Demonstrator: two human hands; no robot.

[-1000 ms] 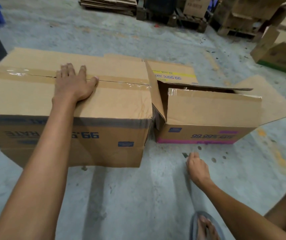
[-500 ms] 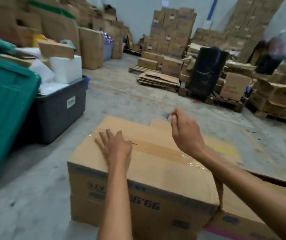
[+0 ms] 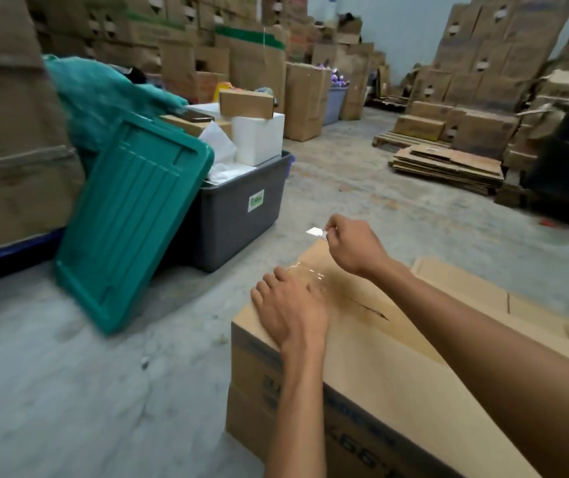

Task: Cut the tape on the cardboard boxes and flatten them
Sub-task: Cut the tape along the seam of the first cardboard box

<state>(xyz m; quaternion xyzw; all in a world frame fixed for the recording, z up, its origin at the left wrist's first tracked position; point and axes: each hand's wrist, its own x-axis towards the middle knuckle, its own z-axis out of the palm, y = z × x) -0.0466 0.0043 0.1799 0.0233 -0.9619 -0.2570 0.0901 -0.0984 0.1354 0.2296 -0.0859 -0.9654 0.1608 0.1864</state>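
A large taped cardboard box [image 3: 397, 381] with blue print stands on the concrete floor at the lower right. Clear tape [image 3: 314, 274] runs along its top seam, and a short slit shows in the seam further right. My left hand [image 3: 290, 308] lies flat, palm down, on the box's near-left top corner. My right hand [image 3: 353, 244] hovers over the far end of the seam, pinching a small white blade [image 3: 315, 231] that points left past the box's edge. A second box [image 3: 483, 288] lies behind, mostly hidden by my right arm.
A grey plastic bin [image 3: 241, 208] full of white foam and small boxes stands to the left, with a teal lid [image 3: 131, 215] leaning on it. Flattened cardboard [image 3: 448, 165] is stacked on a pallet at the back right. Stacks of boxes line the walls.
My view swung up and left from the floor to the warehouse. My right hand rose from the floor, holding the blade, to the far end of the taped seam. My left hand stayed on the box.
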